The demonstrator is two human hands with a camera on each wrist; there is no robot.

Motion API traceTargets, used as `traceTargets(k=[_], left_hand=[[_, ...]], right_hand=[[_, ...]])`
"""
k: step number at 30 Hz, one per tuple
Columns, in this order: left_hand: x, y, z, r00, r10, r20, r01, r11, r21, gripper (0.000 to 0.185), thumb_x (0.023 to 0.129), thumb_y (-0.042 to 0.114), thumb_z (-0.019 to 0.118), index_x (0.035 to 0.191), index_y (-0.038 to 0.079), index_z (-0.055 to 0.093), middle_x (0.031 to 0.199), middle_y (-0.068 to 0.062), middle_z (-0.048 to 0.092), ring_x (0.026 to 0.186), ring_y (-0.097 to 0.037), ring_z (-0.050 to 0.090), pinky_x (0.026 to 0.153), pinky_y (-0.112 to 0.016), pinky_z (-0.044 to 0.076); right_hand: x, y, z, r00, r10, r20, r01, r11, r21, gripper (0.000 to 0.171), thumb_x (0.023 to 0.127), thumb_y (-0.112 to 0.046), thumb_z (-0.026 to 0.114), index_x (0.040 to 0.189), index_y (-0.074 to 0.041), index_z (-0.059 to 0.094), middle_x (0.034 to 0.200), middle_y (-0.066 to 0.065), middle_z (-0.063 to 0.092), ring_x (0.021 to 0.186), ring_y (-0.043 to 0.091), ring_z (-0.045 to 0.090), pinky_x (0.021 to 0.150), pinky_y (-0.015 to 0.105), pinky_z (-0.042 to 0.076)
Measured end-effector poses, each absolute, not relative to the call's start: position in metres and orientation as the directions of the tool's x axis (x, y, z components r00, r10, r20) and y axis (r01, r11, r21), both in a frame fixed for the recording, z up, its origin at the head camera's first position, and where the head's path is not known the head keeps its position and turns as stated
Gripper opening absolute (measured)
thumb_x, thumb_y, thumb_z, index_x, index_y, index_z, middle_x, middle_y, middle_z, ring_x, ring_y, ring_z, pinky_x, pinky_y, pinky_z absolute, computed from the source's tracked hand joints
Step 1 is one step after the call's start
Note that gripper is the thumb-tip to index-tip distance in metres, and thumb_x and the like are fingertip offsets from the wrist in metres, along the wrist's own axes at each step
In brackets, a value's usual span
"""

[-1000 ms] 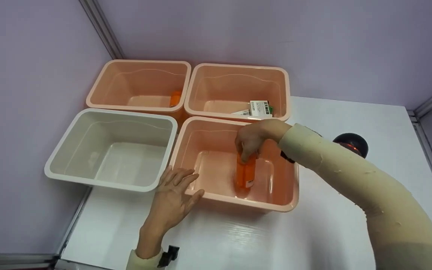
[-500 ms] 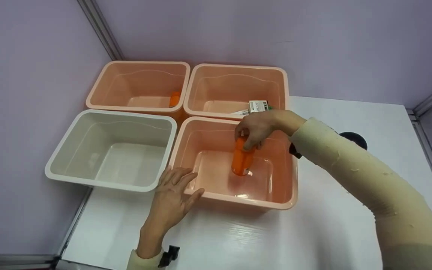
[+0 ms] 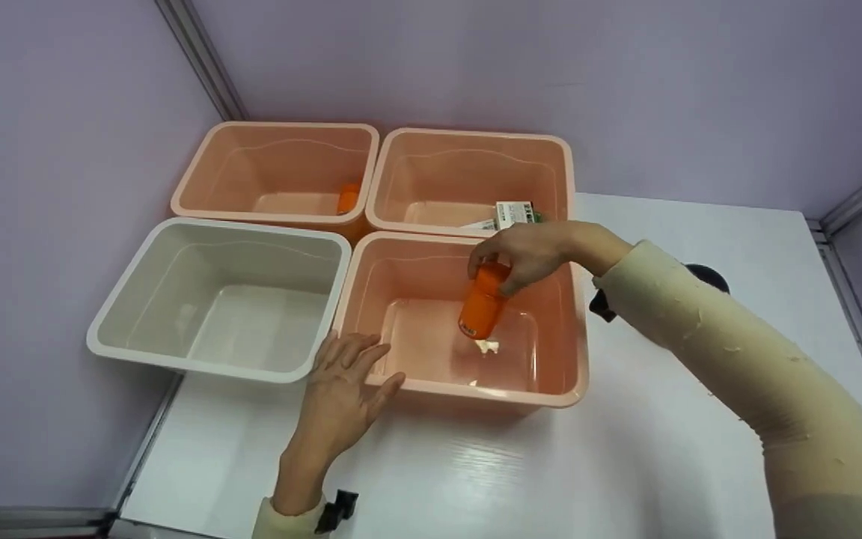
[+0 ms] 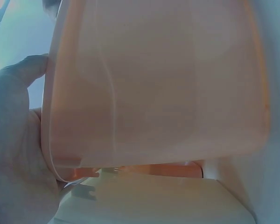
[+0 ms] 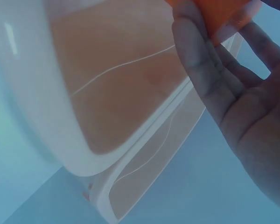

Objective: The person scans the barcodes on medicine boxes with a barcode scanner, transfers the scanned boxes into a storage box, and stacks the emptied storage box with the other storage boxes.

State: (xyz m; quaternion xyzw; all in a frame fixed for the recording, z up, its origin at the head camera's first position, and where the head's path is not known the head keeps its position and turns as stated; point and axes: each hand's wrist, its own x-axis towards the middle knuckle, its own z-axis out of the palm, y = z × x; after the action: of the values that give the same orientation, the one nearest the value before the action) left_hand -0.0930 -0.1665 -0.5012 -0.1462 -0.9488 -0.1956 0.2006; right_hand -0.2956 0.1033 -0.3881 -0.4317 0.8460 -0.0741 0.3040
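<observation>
My right hand (image 3: 502,273) grips an orange bottle (image 3: 482,305) by its top and holds it tilted in the air inside the near pink bin (image 3: 468,391). In the right wrist view my fingers (image 5: 200,70) curl round the orange bottle (image 5: 219,14), with the pink bin (image 5: 121,84) behind. My left hand (image 3: 356,359) lies flat on the white table, its straight fingers touching the bin's front left corner. The left wrist view shows that hand (image 4: 14,140) against the pink bin's wall (image 4: 154,84).
A white bin (image 3: 199,368) stands left of the near pink one. Two more pink bins stand behind: the left one (image 3: 274,127) holds an orange item (image 3: 347,198), the right one (image 3: 476,137) a white and green box (image 3: 515,213). A black round object (image 3: 706,275) sits behind my right arm.
My right hand has lifted the orange bottle off the bin's floor and tilted it. The left hand has stayed at the bin's corner.
</observation>
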Motion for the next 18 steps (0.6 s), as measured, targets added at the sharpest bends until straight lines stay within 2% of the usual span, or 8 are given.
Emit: traceTargets(k=[4,10,18], left_hand=[[-0.093,-0.167,-0.501,-0.887,0.194,0.42,0.341,0.887,0.311,0.043,0.087,0.051,0.059,0.113,0.018,0.066,0.122,0.005,0.061,0.119,-0.017,0.052,0.118,-0.041,0.024],[-0.092,-0.167,-0.503,-0.882,0.202,0.426,0.347,0.889,0.299,0.043,0.089,0.052,0.055,0.115,0.02,0.066,0.121,0.006,0.061,0.12,-0.017,0.052,0.118,-0.039,0.022],[-0.092,-0.167,-0.502,-0.885,0.205,0.419,0.346,0.891,0.294,0.044,0.09,0.054,0.051,0.115,0.02,0.065,0.123,0.006,0.061,0.121,-0.016,0.052,0.119,-0.039,0.021]], right_hand=[[-0.294,0.107,-0.39,-0.454,-0.789,-0.414,-0.689,0.606,-0.398,0.041,0.08,-0.023,0.067,0.119,-0.023,0.054,0.112,0.004,0.058,0.096,0.021,0.054,0.083,0.033,0.05],[-0.294,0.115,-0.394,-0.475,-0.802,-0.362,-0.699,0.593,-0.399,0.049,0.073,-0.015,0.07,0.119,-0.021,0.054,0.107,0.002,0.058,0.092,0.02,0.052,0.078,0.029,0.048],[-0.291,0.13,-0.392,-0.54,-0.804,-0.25,-0.679,0.592,-0.434,0.047,0.073,-0.021,0.07,0.118,-0.022,0.055,0.104,0.001,0.06,0.088,0.018,0.053,0.076,0.029,0.045]])
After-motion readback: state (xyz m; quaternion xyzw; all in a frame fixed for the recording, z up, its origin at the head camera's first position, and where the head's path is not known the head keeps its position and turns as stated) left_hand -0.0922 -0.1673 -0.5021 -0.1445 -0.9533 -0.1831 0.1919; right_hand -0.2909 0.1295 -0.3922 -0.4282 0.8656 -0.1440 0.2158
